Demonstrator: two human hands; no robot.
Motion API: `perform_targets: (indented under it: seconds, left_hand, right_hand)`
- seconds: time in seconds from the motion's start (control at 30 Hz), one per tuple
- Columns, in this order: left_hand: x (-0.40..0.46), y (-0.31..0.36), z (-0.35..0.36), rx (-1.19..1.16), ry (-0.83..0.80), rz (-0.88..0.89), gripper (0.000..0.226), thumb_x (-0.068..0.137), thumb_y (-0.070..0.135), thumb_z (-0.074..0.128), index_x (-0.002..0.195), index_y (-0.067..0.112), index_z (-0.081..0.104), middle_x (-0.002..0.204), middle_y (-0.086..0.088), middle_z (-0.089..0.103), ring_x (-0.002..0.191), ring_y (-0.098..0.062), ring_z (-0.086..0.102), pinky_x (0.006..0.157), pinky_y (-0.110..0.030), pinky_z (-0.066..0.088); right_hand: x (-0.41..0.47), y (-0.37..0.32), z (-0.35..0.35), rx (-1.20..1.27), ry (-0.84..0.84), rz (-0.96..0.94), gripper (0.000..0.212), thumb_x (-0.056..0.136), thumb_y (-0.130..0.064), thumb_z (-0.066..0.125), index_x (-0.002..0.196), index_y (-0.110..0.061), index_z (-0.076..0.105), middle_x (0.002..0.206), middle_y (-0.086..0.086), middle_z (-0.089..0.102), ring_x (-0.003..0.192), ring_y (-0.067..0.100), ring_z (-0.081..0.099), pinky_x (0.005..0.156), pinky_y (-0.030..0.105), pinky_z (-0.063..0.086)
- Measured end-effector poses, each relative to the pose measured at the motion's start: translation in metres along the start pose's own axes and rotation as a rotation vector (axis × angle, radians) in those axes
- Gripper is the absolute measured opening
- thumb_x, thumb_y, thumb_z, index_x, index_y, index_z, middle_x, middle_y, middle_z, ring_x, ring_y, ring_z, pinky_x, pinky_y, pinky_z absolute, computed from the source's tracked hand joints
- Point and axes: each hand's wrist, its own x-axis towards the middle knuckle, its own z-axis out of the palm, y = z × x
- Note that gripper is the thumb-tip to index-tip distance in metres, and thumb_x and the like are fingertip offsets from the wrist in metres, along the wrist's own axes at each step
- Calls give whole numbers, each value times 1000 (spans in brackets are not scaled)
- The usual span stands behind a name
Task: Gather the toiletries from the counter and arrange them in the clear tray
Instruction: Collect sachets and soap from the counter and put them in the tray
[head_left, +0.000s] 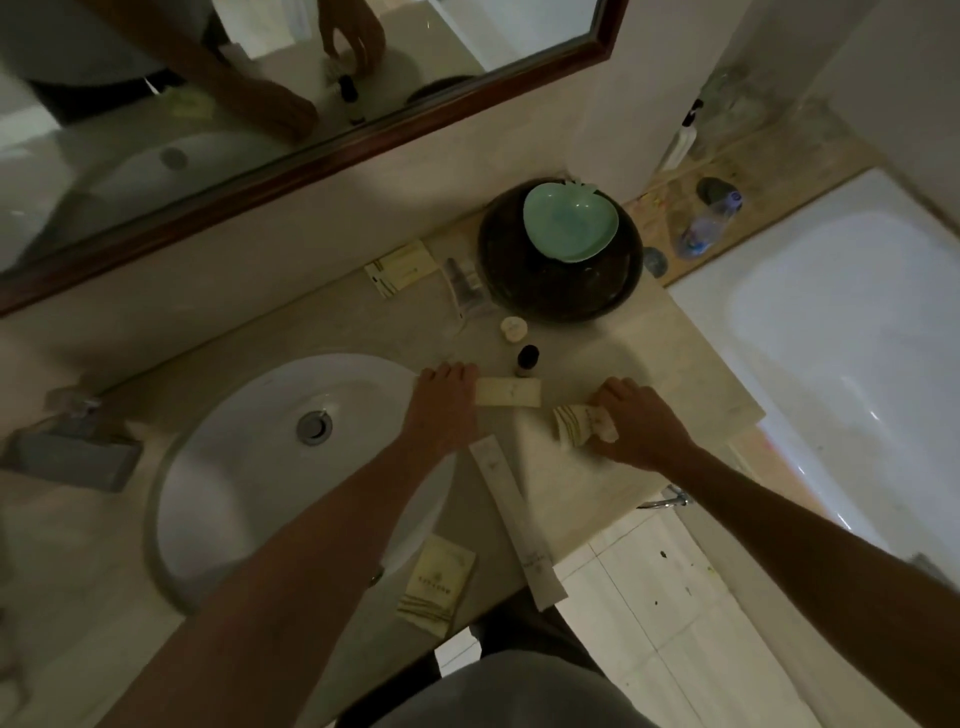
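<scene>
My left hand (445, 408) lies palm down next to the sink, its fingers closed over the left end of a cream rectangular box (511, 398) flat on the counter. My right hand (641, 423) grips a crumpled striped packet (574, 425) just above the counter. A small dark bottle (526, 358) stands behind the box, with a round cream disc (514, 329) beyond it. A long white sleeve (514, 525) runs toward the counter's front edge, and a yellow packet (439, 584) lies left of it. What looks like the clear tray (475, 306) sits by the wall with a bottle (464, 275) in it.
A black bowl (561, 291) holding a green apple-shaped dish (569, 221) stands at the back. A yellow box (400, 267) leans at the wall. The white sink (249, 457) is to the left, a bathtub (841, 364) to the right, and a mirror above.
</scene>
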Motion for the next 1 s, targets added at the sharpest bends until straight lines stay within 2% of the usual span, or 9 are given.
perform_targets:
  seconds: [0.17, 0.27, 0.33, 0.4, 0.5, 0.63, 0.8, 0.93, 1.0]
  left_hand:
    - [-35, -57, 6, 3, 34, -86, 28, 77, 9, 54, 104, 8, 54, 92, -12, 61, 84, -32, 57, 72, -41, 40]
    - [-60, -77, 9, 6, 50, -124, 26, 75, 9, 53, 101, 6, 55, 88, -12, 60, 80, -33, 57, 70, -42, 41]
    - [-77, -84, 6, -16, 33, -170, 27, 77, 9, 53, 104, 6, 55, 92, -12, 61, 84, -33, 58, 74, -43, 41]
    - [-97, -88, 3, -50, 15, -212, 28, 78, 9, 53, 106, 7, 54, 94, -12, 61, 86, -34, 59, 79, -46, 42]
    - [-129, -91, 0, -108, 17, -238, 27, 78, 9, 53, 105, 8, 53, 97, -13, 61, 90, -34, 58, 86, -47, 44]
    - [-176, -96, 3, -163, 54, -313, 27, 81, 9, 54, 108, 8, 52, 100, -12, 59, 89, -32, 57, 77, -41, 41]
    - [-230, -109, 22, -160, 124, -388, 26, 75, 11, 56, 101, 8, 53, 92, -11, 59, 82, -33, 57, 71, -40, 38]
    - [-274, -121, 32, -161, 194, -451, 29, 70, 8, 59, 98, 7, 55, 87, -11, 59, 76, -32, 57, 66, -39, 39]
    - [-297, -134, 36, -174, 196, -487, 30, 68, 7, 62, 97, 8, 55, 87, -10, 60, 77, -33, 57, 67, -40, 41]
  right_hand:
    - [-12, -71, 1, 129, 86, -4, 61, 66, -52, 73, 116, -19, 61, 116, 3, 59, 106, 25, 54, 90, 39, 44]
    - [-33, -126, 11, 177, 138, -342, 57, 71, -47, 72, 119, -19, 61, 121, 6, 62, 114, 26, 54, 97, 41, 43]
    - [-40, -166, 21, 109, 78, -560, 55, 75, -45, 67, 122, -18, 61, 125, 7, 62, 118, 25, 53, 100, 41, 42]
    - [-40, -202, 31, 16, -23, -672, 54, 75, -46, 67, 122, -19, 62, 126, 6, 61, 116, 25, 54, 98, 40, 43]
    - [-40, -233, 37, -92, -116, -725, 50, 73, -42, 74, 117, -21, 64, 120, 4, 61, 109, 23, 55, 93, 38, 46]
    - [-47, -248, 34, -210, -167, -748, 47, 81, -30, 71, 124, -19, 60, 128, 8, 59, 117, 27, 55, 98, 42, 46]
    - [-47, -253, 38, -331, -263, -849, 75, 67, -42, 82, 131, -21, 52, 139, 6, 53, 126, 27, 48, 104, 46, 42]
    - [-44, -271, 31, -438, -264, -856, 39, 79, -18, 67, 116, -14, 58, 119, 10, 62, 104, 30, 61, 89, 41, 47]
    - [-43, -281, 27, -452, -283, -806, 43, 76, -25, 70, 116, -15, 59, 113, 7, 64, 100, 27, 60, 86, 39, 46]
